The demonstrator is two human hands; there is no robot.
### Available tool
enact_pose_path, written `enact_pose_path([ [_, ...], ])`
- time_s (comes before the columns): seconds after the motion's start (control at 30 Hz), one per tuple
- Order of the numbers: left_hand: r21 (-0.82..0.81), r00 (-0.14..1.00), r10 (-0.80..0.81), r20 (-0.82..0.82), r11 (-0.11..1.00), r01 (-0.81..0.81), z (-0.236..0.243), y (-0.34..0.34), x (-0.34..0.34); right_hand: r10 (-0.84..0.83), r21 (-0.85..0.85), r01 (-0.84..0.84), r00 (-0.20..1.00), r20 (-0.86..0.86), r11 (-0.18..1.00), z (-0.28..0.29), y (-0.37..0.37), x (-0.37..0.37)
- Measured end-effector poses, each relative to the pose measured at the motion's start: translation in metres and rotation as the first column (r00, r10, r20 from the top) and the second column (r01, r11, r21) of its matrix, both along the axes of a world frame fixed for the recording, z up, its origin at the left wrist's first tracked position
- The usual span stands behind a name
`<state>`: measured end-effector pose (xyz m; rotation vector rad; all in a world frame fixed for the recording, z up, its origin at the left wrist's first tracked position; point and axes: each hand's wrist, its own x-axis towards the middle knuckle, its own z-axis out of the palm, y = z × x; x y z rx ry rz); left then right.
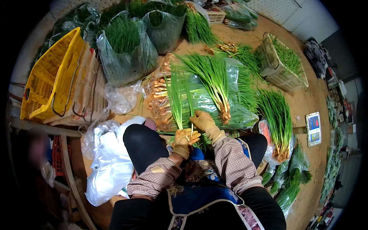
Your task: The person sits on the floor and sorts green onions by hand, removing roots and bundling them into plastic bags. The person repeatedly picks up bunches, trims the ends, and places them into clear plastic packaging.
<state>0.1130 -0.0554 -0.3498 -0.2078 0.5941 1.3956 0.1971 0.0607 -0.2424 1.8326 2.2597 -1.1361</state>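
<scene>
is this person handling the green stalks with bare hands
No, the left hand and right hand at the green stalks both wear tan gloves.

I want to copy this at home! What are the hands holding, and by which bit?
The left hand holds a few green stalks by their pale lower ends; the right hand pinches another stalk low down, around its pale part.
</scene>
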Motion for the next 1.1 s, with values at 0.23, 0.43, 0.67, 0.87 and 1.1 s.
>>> enact_pose_path([
  [0.23,-0.011,0.999,0.005,0.051,1.000,-0.005,-0.016,-0.003,0.000,-0.107,-0.015,0.108,0.994,0.038,0.994,-0.005,-0.004,-0.002],
  [0.43,0.071,0.995,-0.069,-0.072,0.995,0.074,-0.003,-0.004,-0.002,0.062,0.015,-0.067,0.976,0.211,0.998,0.005,0.001,-0.015],
  [0.67,0.240,0.983,-0.053,0.178,0.971,0.009,-0.044,-0.009,-0.004,0.200,-0.068,-0.188,0.916,0.347,0.980,0.013,0.012,-0.036],
  [0.87,0.103,0.890,-0.141,-0.434,0.974,0.204,0.020,-0.002,-0.008,0.233,0.154,-0.247,0.967,0.103,0.957,0.001,0.013,-0.015],
  [1.1,0.016,0.910,-0.173,-0.376,0.981,0.193,0.096,0.002,-0.021,-0.028,0.502,0.148,0.971,-0.239,0.852,-0.001,0.026,0.007],
])
